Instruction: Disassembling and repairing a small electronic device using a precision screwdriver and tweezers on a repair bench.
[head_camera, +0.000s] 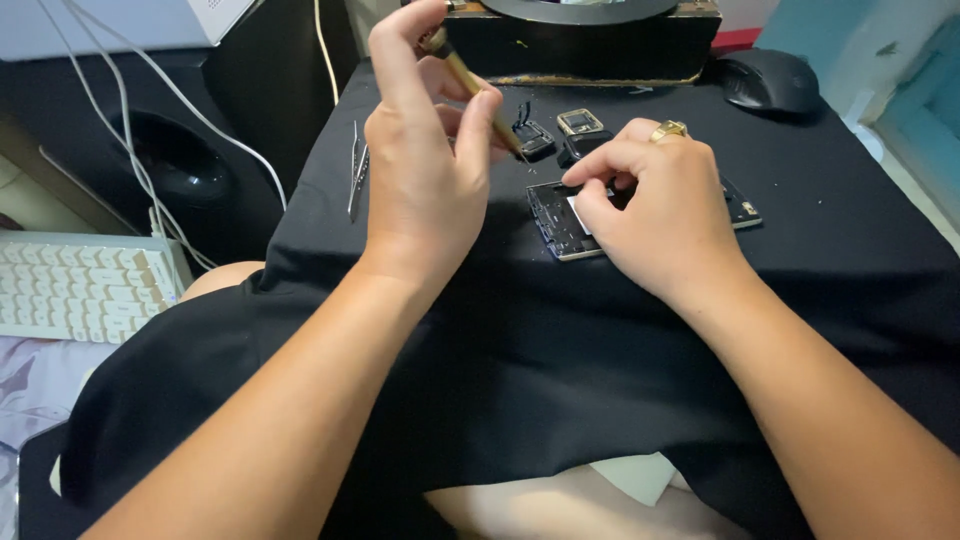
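At the far left a white keyboard (80, 285) lies off the black cloth (560, 330), and metal tweezers (357, 180) rest on the cloth within reach. The left hand (420, 170) has its fingers clamped on a thin brass-coloured screwdriver (480, 95), slanted so the tip points down to the small loose parts (555, 135). The right hand (665, 215) (a ring on one finger) presses its fingertips together on the opened phone (580, 220), probably to keep it steady. A black mouse (770, 80) sits behind.

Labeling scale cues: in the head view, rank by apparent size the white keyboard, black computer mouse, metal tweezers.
1. White keyboard, cropped by the frame edge.
2. Black computer mouse, farther back.
3. Metal tweezers, thinnest; length close to the mouse's.
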